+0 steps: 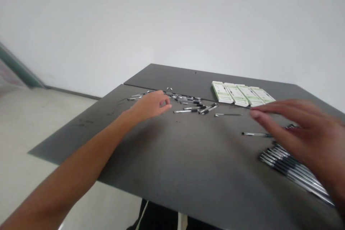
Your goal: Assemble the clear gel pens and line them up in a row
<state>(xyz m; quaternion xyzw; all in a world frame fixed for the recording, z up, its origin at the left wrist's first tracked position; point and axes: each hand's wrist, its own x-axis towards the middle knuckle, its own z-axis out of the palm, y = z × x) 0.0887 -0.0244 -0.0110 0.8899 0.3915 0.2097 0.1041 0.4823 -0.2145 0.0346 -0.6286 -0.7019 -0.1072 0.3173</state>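
Note:
My left hand (155,105) is over the table beside a loose scatter of clear pens with black grips (188,99). Its thumb and forefinger curl in close together, and whatever they may hold is too small to make out. On the right, my right hand (304,129) is blurred, fingers stretched forward and thumb apart, with nothing seen in it. Below it lies a row of pens (291,167), partly hidden by the hand. A single pen (254,134) lies just left of that hand, and a thin refill-like stick (229,114) lies farther off.
Several flat white-and-green boxes (237,93) lie side by side toward the back right. Two small pieces (169,88) sit behind the pen scatter. The dark table (172,165) has a seam across it, and a white wall (172,18) stands behind.

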